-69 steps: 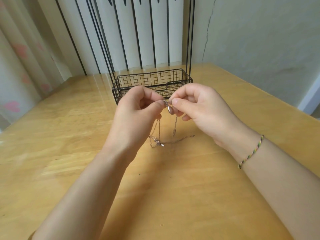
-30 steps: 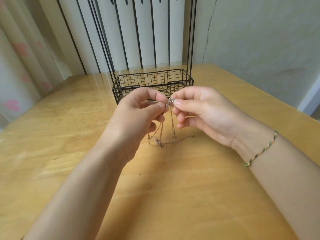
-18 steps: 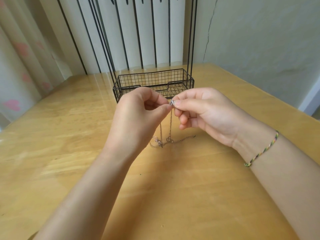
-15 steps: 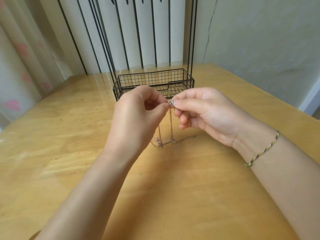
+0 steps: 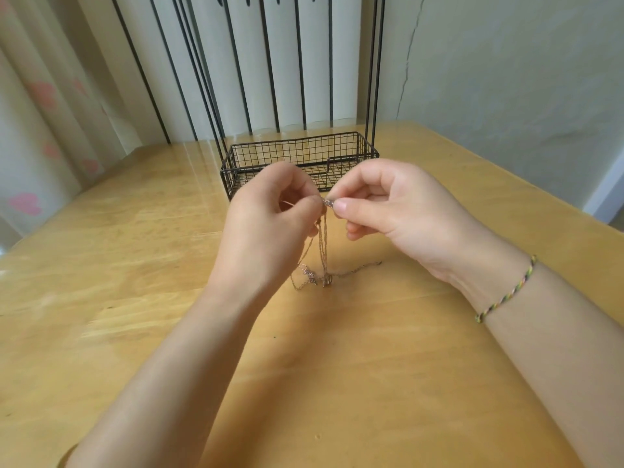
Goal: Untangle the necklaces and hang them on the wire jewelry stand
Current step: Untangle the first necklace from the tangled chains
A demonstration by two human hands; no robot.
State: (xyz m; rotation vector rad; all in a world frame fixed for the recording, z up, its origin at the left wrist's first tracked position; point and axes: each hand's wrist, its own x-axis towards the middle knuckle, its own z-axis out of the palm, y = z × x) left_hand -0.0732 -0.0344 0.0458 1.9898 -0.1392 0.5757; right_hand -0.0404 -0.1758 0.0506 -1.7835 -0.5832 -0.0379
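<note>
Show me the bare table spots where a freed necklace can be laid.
Bare tabletop lies left of the left hand, right of the right hand, and between the forearms. Crowded: beneath the hands, where tangled chains trail before the wire basket.

wire jewelry stand (image 5: pixel 300 153) blocks behind hands; bare table (image 5: pixel 135 298) beside

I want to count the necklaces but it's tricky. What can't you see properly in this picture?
Head view only:
- necklaces: the chains are too thin and tangled to count, and some are hidden behind the left hand.
- shiny bit pinched between the left hand and right hand: too small and half covered by them; clasp or charm, cannot tell.
- wire jewelry stand: its top is cut off by the picture's upper edge.
</note>
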